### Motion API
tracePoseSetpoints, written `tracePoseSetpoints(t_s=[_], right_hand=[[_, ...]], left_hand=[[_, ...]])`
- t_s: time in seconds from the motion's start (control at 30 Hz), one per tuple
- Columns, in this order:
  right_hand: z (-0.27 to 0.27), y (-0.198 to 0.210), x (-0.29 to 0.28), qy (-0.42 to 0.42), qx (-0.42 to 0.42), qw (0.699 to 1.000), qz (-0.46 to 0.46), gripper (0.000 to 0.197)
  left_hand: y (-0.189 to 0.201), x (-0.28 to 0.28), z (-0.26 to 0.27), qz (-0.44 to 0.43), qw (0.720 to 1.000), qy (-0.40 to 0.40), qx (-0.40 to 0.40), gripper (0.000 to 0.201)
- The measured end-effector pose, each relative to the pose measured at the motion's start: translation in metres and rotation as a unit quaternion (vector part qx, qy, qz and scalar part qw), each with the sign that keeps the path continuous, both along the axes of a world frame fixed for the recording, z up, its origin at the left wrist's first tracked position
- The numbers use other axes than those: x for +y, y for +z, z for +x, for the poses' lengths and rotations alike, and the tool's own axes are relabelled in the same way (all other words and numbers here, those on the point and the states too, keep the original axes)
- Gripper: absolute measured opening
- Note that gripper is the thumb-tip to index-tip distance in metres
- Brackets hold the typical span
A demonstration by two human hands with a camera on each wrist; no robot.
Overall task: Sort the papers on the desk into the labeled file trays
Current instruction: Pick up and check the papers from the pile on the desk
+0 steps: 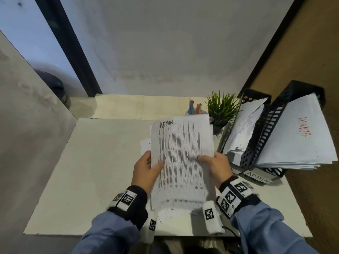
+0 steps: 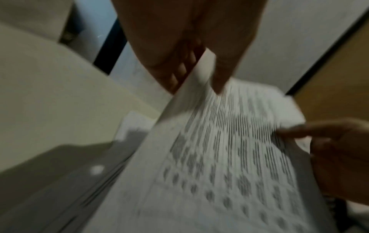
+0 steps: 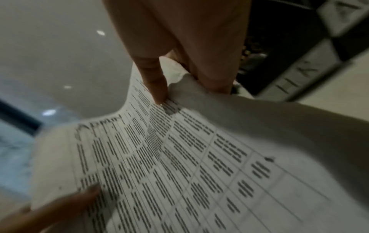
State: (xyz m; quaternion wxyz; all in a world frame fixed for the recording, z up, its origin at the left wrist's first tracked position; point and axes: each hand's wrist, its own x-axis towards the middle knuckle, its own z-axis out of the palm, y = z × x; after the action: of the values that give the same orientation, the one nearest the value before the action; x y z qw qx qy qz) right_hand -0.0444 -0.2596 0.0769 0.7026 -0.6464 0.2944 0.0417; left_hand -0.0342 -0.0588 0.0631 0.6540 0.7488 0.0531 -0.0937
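Observation:
A printed sheet marked ADMIN [image 1: 180,154] is held up above the desk, both hands on it. My left hand [image 1: 146,167] pinches its left edge, thumb on the front. My right hand [image 1: 213,165] pinches the right edge the same way. The left wrist view shows the sheet [image 2: 219,157] gripped by my left hand [image 2: 199,74], and the right wrist view shows the sheet [image 3: 179,165] gripped by my right hand [image 3: 179,82]. More papers [image 1: 145,144] lie on the desk beneath. Two black file trays stand at the right: the nearer one [image 1: 251,143] and the ADMIN-labelled one [image 1: 271,123], both holding papers.
A small potted plant [image 1: 221,109] and a pen cup [image 1: 194,109] stand behind the sheet. The white desk [image 1: 91,171] stretches to the left. Walls close in at the back and on both sides.

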Motion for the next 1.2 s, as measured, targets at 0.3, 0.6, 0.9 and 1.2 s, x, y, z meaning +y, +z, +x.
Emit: tracePoseSetpoints(t_s=[0.3, 0.6, 0.9, 1.2], right_hand=[[-0.024, 0.039, 0.012, 0.026, -0.149, 0.988, -0.031, 0.033], [-0.043, -0.004, 0.017, -0.021, -0.002, 1.000, -0.016, 0.018], [-0.038, 0.032, -0.033, -0.027, -0.031, 0.999, 0.015, 0.019], [-0.039, 0.093, -0.159, -0.135, -0.139, 0.956, -0.220, 0.031]], left_hand=[[0.022, -0.012, -0.001, 0.041, 0.995, 0.036, -0.081, 0.010], [-0.014, -0.005, -0.002, 0.111, 0.992, -0.057, 0.026, 0.012], [0.029, -0.044, -0.004, 0.099, 0.984, -0.143, -0.036, 0.028], [0.150, -0.140, -0.011, 0.090, 0.941, -0.207, -0.254, 0.041]])
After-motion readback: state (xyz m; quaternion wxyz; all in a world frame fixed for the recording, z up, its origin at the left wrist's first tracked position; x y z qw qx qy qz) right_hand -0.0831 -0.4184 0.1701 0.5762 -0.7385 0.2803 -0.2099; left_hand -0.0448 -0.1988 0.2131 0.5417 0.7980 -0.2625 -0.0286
